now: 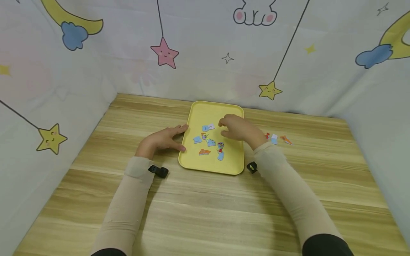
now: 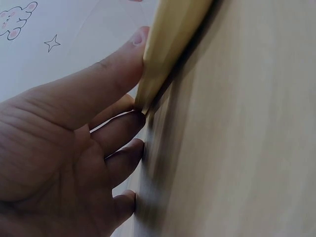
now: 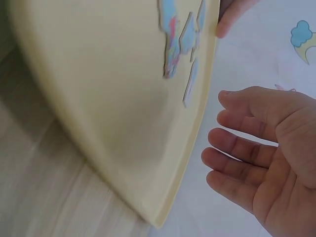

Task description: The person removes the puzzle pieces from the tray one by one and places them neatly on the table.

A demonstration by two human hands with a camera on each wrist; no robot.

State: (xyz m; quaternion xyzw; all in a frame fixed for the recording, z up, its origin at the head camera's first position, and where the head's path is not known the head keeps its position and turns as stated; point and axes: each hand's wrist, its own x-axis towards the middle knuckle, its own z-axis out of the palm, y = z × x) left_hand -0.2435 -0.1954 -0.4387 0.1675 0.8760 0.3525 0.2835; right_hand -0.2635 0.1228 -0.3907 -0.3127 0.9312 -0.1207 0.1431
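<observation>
On the worktop (image 1: 205, 217), head view: yellow tray (image 1: 205, 112), long sides running away from the person, cloth backdrop (image 1: 198, 76) behind it.
Pieces in tray: small flat cutouts. Light-blue piece (image 1: 205, 128) touching or just beside pale piece (image 1: 211, 126); below them, more blue and multicoloured ones; orange piece (image 1: 204, 152) nearer the person; balloon-like piece (image 1: 221, 145) right of it, blue piece (image 1: 220, 156) below that.
Pieces outside: right of tray, on wood; red piece (image 1: 267, 136) partly behind the right arm, blue-and-white piece (image 1: 274, 139), orange-brown piece (image 1: 286, 140) farthest from tray.
Left hand (image 1: 163, 138): at tray's left rim, thumb and fingers spread, touching the edge.
Right hand (image 1: 238, 128): over tray's right part, fingers loosely bent, no piece seen in it.
Wrist gear: black device (image 1: 158, 171) left of tray; black mount (image 1: 252, 167) just right of it.
Left wrist view, rim: thumb against tray's side wall, other fingers extended beside and below; tray not gripped.
Right wrist view, palm: hand relaxed, half open, holding nothing, apart from tray; several pieces lie on tray; left fingertips at far rim.
</observation>
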